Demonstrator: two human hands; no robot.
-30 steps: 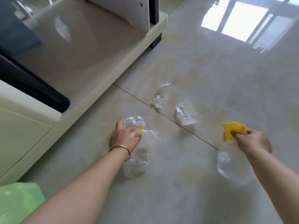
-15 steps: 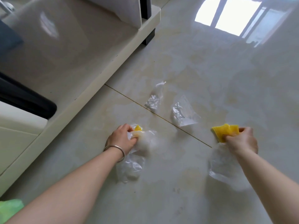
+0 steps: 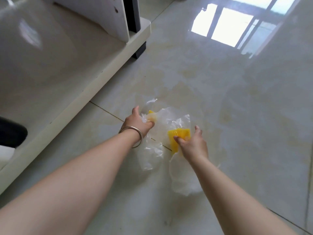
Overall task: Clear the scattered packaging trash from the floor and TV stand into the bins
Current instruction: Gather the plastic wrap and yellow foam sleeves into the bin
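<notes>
Both hands work low over the glossy tiled floor [image 3: 237,116], just beside the cream TV stand [image 3: 94,85] that runs along the left of the view.

Left hand [image 3: 138,122]: the fingers are curled closed around a bunch of clear plastic bags [image 3: 166,116]. A small yellow piece [image 3: 151,112] shows inside this bunch, just past the knuckles. More clear plastic [image 3: 152,155] hangs from the same grip below the wrist, which carries a metal bangle [image 3: 133,135].

Right hand [image 3: 192,145]: the thumb and curled fingers pinch a yellow mesh packaging piece [image 3: 177,137]; one finger is raised and extended, clear of the piece. A clear bag [image 3: 183,177] trails from this hand beneath the forearm. Whether the bag rests on the floor or hangs just above it cannot be determined.

The two bundles touch or overlap between the hands, over a tile joint.

A white panel [image 3: 105,16] and a dark upright [image 3: 133,12] stand at the far end of the TV stand. A dark rounded object [image 3: 11,134] sits at the left edge. A bright window reflection [image 3: 233,26] lies on the floor at upper right.
</notes>
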